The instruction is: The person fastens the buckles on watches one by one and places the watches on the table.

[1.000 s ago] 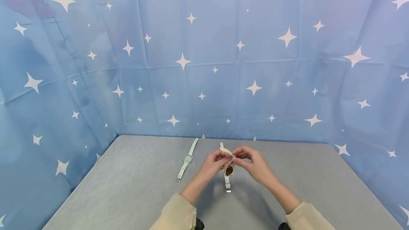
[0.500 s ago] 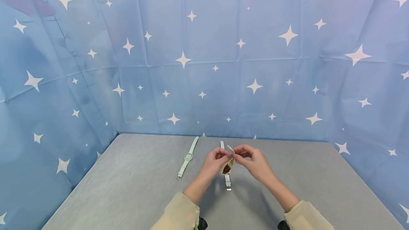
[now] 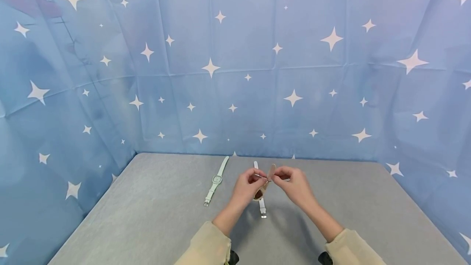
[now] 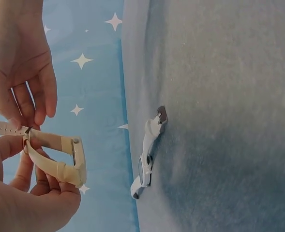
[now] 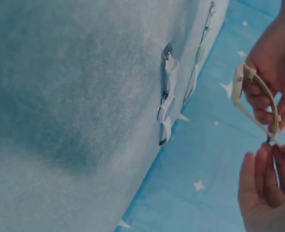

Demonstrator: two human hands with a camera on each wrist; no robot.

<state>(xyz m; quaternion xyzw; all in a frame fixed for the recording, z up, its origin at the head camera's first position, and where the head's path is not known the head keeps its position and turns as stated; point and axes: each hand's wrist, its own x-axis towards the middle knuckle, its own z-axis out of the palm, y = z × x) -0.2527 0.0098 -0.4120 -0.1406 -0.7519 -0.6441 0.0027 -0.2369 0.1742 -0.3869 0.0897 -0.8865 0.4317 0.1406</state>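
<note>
Between both hands, above the table, is a cream wristwatch (image 4: 81,162) whose strap is bent into a loop. The buckle (image 4: 27,130) has the strap's holed end passing through it. My left hand (image 3: 243,186) pinches the strap near the buckle, with its fingers around the loop. Fingertips of my right hand (image 3: 297,186) grip the strap by the buckle from the other side. In the head view the watch is mostly hidden by the hands. Below them on the table lies a white wristwatch (image 3: 262,207), stretched out flat.
A mint-green wristwatch (image 3: 217,179) lies unbuckled to the left of the white one, on the grey table (image 3: 147,216). A blue curtain with white stars (image 3: 235,52) hangs behind the table and along its sides.
The cream watch has turned in the hands, its loop tilting down and left while the free strap end now points up and right. The hands stay close together; the watches on the table lie still.
</note>
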